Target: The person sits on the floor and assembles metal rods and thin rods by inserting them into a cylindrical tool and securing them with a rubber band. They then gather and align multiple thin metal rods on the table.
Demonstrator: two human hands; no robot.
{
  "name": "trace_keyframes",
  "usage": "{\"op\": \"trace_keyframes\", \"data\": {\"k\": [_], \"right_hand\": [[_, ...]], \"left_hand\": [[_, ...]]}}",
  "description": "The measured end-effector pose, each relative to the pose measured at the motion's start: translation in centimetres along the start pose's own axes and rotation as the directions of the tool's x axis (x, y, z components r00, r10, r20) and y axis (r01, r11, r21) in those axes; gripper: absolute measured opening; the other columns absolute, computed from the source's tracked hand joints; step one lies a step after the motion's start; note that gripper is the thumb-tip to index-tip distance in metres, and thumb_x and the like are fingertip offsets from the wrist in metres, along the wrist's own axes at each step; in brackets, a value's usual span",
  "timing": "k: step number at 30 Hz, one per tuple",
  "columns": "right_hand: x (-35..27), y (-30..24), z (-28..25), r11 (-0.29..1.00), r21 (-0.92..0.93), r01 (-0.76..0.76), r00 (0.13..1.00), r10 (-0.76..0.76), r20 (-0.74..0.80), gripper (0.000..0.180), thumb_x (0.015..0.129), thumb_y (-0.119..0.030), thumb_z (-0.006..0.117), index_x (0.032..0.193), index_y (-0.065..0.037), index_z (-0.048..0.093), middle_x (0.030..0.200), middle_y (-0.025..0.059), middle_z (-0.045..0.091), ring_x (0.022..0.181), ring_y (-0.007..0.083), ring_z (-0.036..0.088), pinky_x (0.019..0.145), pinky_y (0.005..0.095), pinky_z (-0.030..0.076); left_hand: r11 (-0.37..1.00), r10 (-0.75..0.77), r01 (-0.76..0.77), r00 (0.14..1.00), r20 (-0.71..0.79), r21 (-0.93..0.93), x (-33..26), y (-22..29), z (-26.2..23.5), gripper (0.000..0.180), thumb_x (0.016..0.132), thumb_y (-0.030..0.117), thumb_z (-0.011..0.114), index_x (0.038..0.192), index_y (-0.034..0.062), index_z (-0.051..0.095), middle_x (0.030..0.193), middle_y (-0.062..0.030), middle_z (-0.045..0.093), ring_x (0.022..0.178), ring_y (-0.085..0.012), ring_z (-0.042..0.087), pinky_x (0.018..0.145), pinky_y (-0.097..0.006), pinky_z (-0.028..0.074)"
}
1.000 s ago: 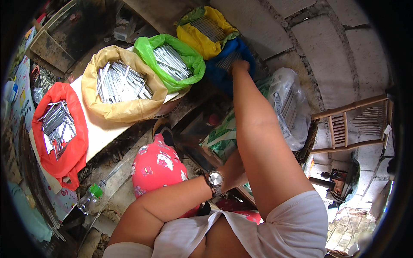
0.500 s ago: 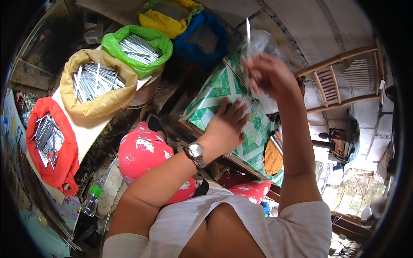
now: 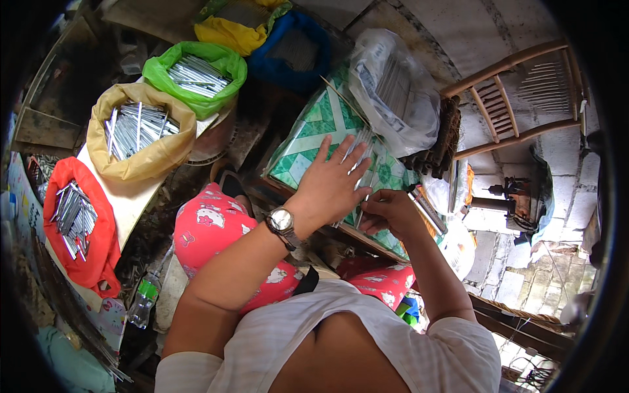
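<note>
My left hand (image 3: 334, 180), with a wristwatch (image 3: 283, 223) on the wrist, lies flat with fingers spread on a bundle of thin silvery sticks (image 3: 363, 164) on a green patterned board (image 3: 308, 141). My right hand (image 3: 386, 211) pinches the near ends of those sticks at the board's front edge. A clear plastic bag (image 3: 396, 98) of more sticks lies on the board's far end.
Open bags of silvery sticks stand to the left: red (image 3: 75, 226), tan (image 3: 141, 137), green (image 3: 196, 75), plus a yellow bag (image 3: 232, 23) and a blue bag (image 3: 291, 56) behind. A wooden chair (image 3: 517, 98) stands at right. A plastic bottle (image 3: 145, 298) lies lower left.
My right hand came down from the raised position with a stick to the board's front edge. My left hand spread flat over the sticks on the board.
</note>
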State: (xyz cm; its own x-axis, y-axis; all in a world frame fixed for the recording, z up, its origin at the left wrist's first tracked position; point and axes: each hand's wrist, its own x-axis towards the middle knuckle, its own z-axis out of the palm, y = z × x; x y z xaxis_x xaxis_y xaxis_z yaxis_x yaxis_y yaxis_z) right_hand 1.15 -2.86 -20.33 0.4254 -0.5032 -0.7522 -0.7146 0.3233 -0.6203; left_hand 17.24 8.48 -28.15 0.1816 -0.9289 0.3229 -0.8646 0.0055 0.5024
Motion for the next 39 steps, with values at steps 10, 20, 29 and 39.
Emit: {"op": "trace_keyframes", "data": {"k": [10,20,29,39], "right_hand": [[-1.7,-7.0,0.4,0.842,-0.532,0.085,0.992,-0.024,0.120,0.026,0.095,-0.009,0.065,0.115,0.007,0.067,0.089,0.0129,0.073,0.076,0.0222,0.076,0.062,0.0332,0.063],[15.2,-29.0,10.0,0.374,-0.596,0.710,0.677,-0.594,0.433,0.029,0.092,-0.024,0.071,0.105,0.001,0.074,0.081,0.0108,0.074,0.069,0.0181,0.073,0.063,0.0332,0.062],[37.4,-31.5,21.4,-0.416,-0.836,0.357,0.440,-0.715,0.544,0.027,0.090,-0.011,0.054,0.110,-0.002,0.071,0.109,0.0221,0.071,0.104,0.0393,0.068,0.091,0.0488,0.054],[37.5,-30.6,21.1,-0.565,-0.748,0.349,0.476,-0.581,0.660,0.027,0.095,-0.009,0.052,0.116,-0.005,0.068,0.126,0.0189,0.065,0.116,0.0367,0.064,0.098,0.0467,0.053]], "left_hand": [[0.999,0.016,-0.018,0.999,0.050,0.044,-0.2,0.0,-0.1,0.063,0.098,0.046,0.053,0.149,0.0093,0.050,0.161,-0.0134,0.038,0.153,-0.0332,0.024,0.124,-0.058,0.013],[0.997,0.000,0.001,1.000,-0.006,0.075,-0.3,0.2,0.5,0.061,0.095,0.042,0.055,0.146,0.0080,0.053,0.159,-0.0128,0.041,0.151,-0.0318,0.028,0.123,-0.058,0.017],[0.952,-0.044,-0.043,0.960,-0.276,-0.302,-0.4,-0.1,0.8,0.053,0.092,0.023,0.056,0.138,-0.0035,0.054,0.143,-0.0191,0.055,0.140,-0.0325,0.044,0.121,-0.058,0.022],[0.967,-0.043,-0.031,0.959,-0.281,-0.254,-0.6,0.2,2.0,0.048,0.093,0.021,0.054,0.134,-0.0030,0.056,0.142,-0.0215,0.054,0.138,-0.0364,0.045,0.119,-0.055,0.027]]}}
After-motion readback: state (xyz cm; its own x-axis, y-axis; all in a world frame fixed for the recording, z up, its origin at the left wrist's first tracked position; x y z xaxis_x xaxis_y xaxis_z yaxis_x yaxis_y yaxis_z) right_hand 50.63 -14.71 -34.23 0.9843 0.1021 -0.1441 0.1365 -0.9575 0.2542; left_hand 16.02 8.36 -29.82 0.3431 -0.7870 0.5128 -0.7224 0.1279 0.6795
